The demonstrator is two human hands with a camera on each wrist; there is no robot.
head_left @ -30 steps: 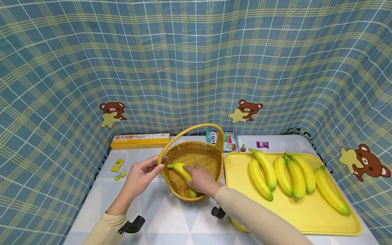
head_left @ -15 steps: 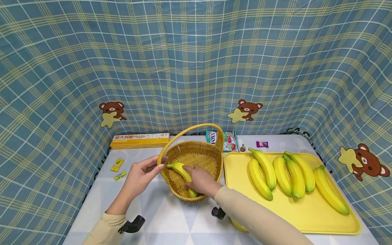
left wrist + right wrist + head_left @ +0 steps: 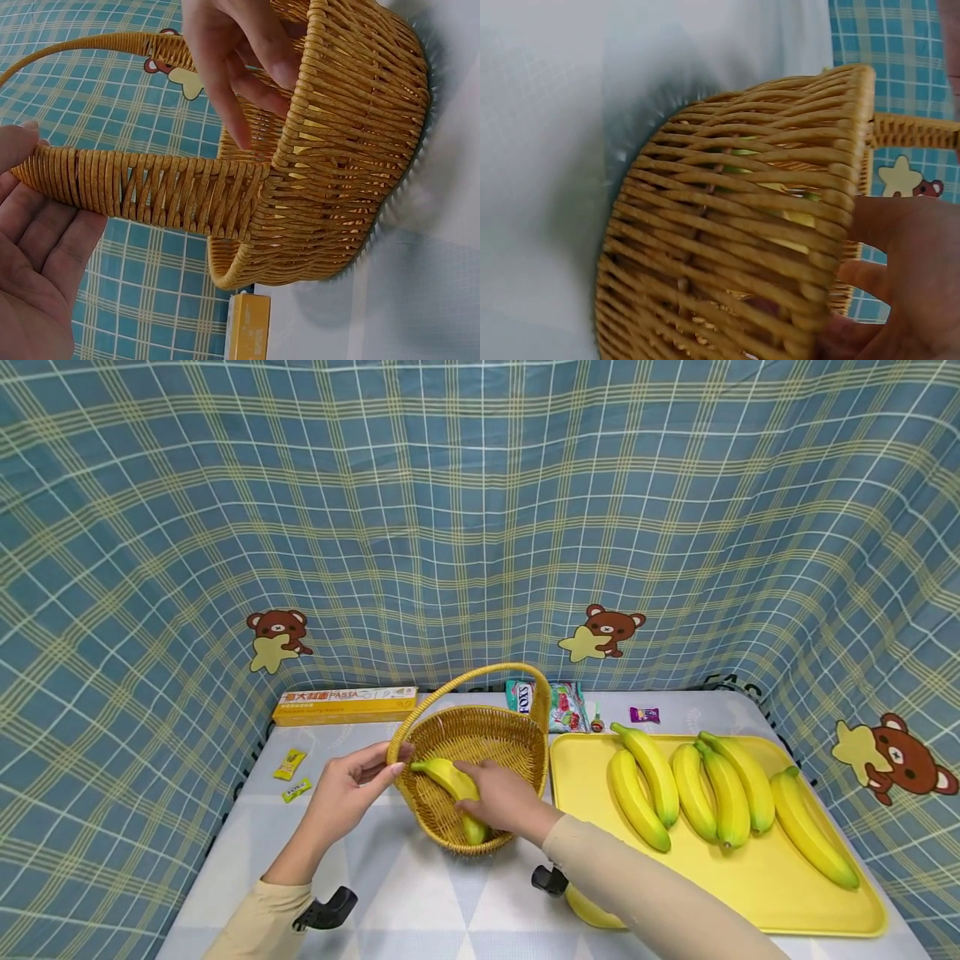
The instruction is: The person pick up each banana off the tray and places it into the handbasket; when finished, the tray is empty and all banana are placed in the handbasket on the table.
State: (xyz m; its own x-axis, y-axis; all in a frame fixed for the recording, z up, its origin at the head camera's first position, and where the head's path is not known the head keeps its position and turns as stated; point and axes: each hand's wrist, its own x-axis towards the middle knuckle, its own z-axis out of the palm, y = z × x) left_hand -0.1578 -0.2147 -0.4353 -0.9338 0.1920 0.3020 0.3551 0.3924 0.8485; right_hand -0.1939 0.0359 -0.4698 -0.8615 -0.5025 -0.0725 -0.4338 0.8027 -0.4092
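A wicker basket [image 3: 521, 747] with an arched handle stands at the middle of the table. My left hand [image 3: 348, 789] pinches the left side of the handle between thumb and fingers, as the left wrist view also shows at the handle band [image 3: 157, 187]. One banana [image 3: 450, 778] lies aslant inside the basket, its stem toward the left hand. Over its right side is my right hand [image 3: 506, 797], thumb and fingers spread apart beside the fruit. In the right wrist view the basket wall hides most of the banana and the fingertips.
On the right lies a yellow tray [image 3: 690, 893] bearing several bananas [image 3: 731, 797]; another banana [image 3: 588, 910] shows partly beneath the right sleeve. Behind stand a pasta box [image 3: 345, 706] and a candy bag [image 3: 566, 706]. Small wrapped candies [image 3: 289, 764] lie left, a purple one [image 3: 644, 715] at the back.
The right hand has shifted slightly right, its fingers loosening from the banana, which shows more of its length in the basket. The left hand stays on the handle.
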